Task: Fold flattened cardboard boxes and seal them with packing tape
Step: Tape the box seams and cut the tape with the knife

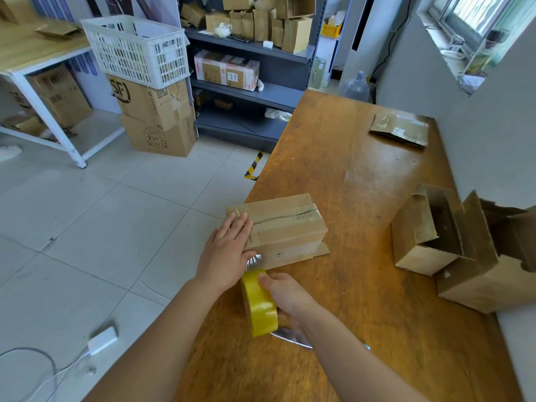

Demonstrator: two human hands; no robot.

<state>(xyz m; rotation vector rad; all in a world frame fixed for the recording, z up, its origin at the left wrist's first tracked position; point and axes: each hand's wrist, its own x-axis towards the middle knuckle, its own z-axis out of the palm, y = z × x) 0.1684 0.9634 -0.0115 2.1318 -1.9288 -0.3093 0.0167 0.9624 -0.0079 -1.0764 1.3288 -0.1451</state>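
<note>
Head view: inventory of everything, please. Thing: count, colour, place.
table: 1, orange-brown, right half.
taped box: 1, brown, table's near-left edge.
roll: 1, yellow, beside taped box.
open boxes: at least 2, brown, table's right edge.
flat box: 1, brown, table's far end.
crate: 1, white, atop stacked boxes.
stacked boxes: 2, brown, floor, left.
shelf: 1, grey, back, holds boxes.
desk: 1, white-framed, far left.
jug: 1, clear, floor behind table.
charger: 1, white, floor, near left.
left hand: 1, flat on taped box.
right hand: 1, grips roll.
</note>
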